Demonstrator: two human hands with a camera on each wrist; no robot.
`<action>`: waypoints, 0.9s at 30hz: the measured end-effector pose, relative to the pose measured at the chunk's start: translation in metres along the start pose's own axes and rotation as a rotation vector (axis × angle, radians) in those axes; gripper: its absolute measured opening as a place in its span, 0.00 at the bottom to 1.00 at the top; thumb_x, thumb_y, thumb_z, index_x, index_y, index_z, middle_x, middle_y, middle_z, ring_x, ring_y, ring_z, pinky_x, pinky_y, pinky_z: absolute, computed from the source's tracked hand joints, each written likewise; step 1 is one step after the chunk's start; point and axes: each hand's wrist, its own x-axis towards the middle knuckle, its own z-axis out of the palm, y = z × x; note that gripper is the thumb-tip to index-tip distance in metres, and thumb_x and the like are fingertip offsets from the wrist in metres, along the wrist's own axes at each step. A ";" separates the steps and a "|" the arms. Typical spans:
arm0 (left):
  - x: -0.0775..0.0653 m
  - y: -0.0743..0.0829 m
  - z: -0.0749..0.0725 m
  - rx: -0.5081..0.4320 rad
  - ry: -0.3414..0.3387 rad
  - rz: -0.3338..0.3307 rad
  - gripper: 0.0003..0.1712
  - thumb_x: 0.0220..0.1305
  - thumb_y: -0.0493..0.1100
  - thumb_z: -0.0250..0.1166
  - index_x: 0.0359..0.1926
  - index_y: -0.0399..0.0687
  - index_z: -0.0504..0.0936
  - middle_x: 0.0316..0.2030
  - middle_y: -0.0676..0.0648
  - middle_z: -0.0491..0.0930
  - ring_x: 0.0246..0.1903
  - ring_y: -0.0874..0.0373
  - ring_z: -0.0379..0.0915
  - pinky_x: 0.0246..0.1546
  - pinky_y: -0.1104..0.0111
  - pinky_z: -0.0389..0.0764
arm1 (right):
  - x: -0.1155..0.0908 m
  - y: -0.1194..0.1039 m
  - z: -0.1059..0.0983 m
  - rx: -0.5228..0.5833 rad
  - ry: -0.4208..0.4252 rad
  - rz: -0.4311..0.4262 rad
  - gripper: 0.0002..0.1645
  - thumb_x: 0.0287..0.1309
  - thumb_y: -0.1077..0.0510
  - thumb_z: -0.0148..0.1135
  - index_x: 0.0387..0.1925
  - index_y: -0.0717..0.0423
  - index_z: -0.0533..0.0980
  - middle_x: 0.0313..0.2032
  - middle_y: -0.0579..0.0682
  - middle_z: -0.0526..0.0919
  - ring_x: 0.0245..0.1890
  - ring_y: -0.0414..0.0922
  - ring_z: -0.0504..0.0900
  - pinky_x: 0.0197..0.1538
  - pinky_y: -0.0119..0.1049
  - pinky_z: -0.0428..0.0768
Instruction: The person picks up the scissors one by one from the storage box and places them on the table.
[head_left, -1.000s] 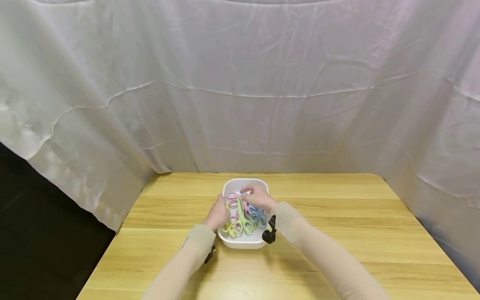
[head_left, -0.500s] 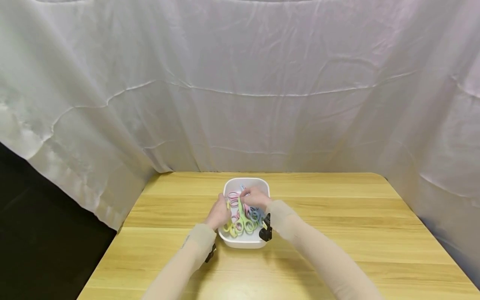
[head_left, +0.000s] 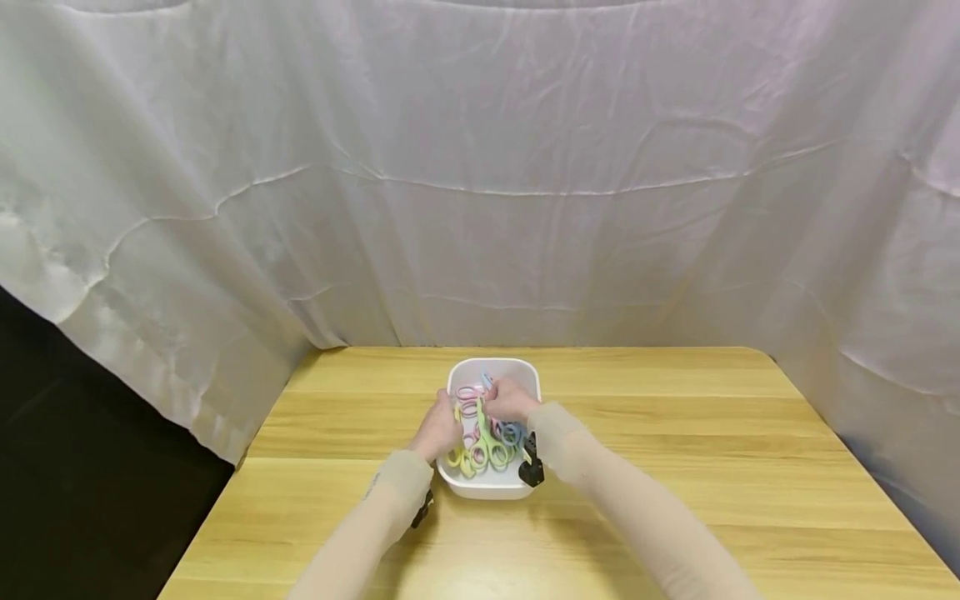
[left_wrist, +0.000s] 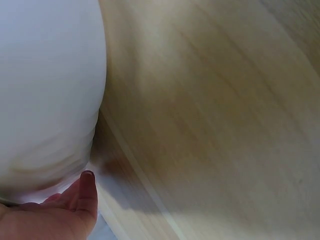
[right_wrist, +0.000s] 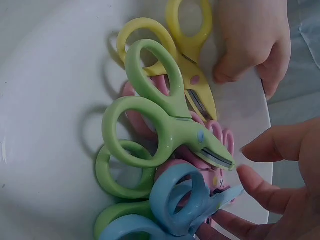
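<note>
Shifted slightly left and nearer since a second ago: right hand (head_left: 512, 402), extended into the white container (head_left: 486, 492), its fingers spread around the tip of the upper green scissors (right_wrist: 172, 129); whether these are touched cannot be told. Step in hand, as judged: one pair to be picked out; next, thumb and forefinger would need to be closed on that tip, without the adjacent blue scissors (right_wrist: 176, 224) being dragged along. Nearest: two pale sleeves, the left sleeve (head_left: 348, 525) marked with small dark lettering, not legible. Container: set on a wooden table (head_left: 675, 483), its left rim pinched by the left hand (head_left: 437, 429). Contents, left to right: yellow scissors (right_wrist: 185, 67); upper green scissors, pink scissors (right_wrist: 205, 175) partly covered beneath; blue scissors. A pink dot is borne by the yellow pair, a blue dot by the green; no brand can be read. Farthest: pale curtain (head_left: 570, 167), hung behind the table.
</note>
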 end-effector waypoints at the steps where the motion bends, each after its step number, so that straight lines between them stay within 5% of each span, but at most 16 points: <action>1: 0.000 -0.001 0.000 0.000 0.000 0.001 0.47 0.59 0.25 0.56 0.76 0.29 0.43 0.65 0.25 0.68 0.53 0.40 0.76 0.47 0.56 0.85 | -0.001 0.000 0.000 -0.004 0.004 -0.001 0.07 0.55 0.61 0.61 0.35 0.59 0.75 0.32 0.52 0.78 0.33 0.48 0.84 0.38 0.38 0.85; 11: 0.000 0.000 0.000 0.024 -0.003 0.001 0.49 0.60 0.26 0.55 0.77 0.28 0.39 0.69 0.25 0.62 0.63 0.37 0.71 0.62 0.52 0.78 | -0.005 -0.006 0.002 -0.080 0.030 -0.037 0.10 0.48 0.65 0.62 0.33 0.59 0.70 0.31 0.52 0.75 0.30 0.46 0.78 0.38 0.40 0.85; 20: 0.000 -0.003 -0.001 0.014 -0.008 -0.005 0.49 0.60 0.26 0.55 0.78 0.30 0.38 0.68 0.26 0.64 0.58 0.39 0.74 0.55 0.54 0.82 | -0.005 -0.008 0.005 -0.083 0.019 0.020 0.41 0.47 0.63 0.64 0.63 0.66 0.59 0.47 0.61 0.74 0.47 0.53 0.76 0.55 0.48 0.82; 27: 0.000 -0.002 0.000 0.006 -0.004 0.008 0.50 0.59 0.25 0.55 0.77 0.29 0.39 0.69 0.25 0.63 0.63 0.37 0.71 0.63 0.51 0.76 | -0.006 -0.010 0.007 -0.091 0.049 0.064 0.50 0.46 0.64 0.66 0.69 0.67 0.53 0.57 0.68 0.72 0.57 0.59 0.74 0.65 0.53 0.76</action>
